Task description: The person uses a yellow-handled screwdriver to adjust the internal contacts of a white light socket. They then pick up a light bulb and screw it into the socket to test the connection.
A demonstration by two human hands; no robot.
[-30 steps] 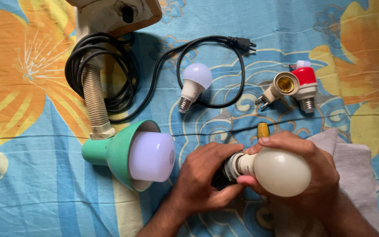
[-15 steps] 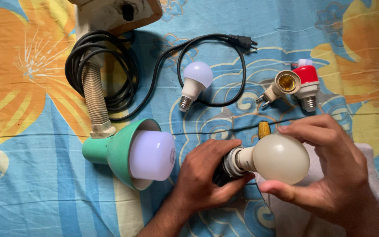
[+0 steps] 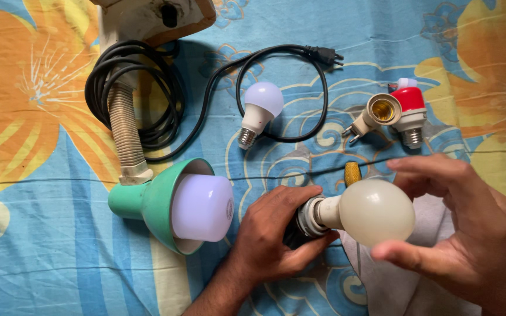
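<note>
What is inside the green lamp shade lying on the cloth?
Inside the green lamp shade sits a large white bulb, its rounded end sticking out past the rim. The bulb's base and the socket deeper in are covered by the shade, so they cannot be seen.

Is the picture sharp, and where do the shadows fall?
Head view: soft, even light; the big bulb and both hands, left and right, look sharp, no glare. A soft shadow lies beside the black cord and under the green lamp.

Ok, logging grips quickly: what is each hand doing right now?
Left hand: closed around the dark socket at the bulb's base.
Right hand: open, fingers curved around the large white bulb; contact unclear.
</note>
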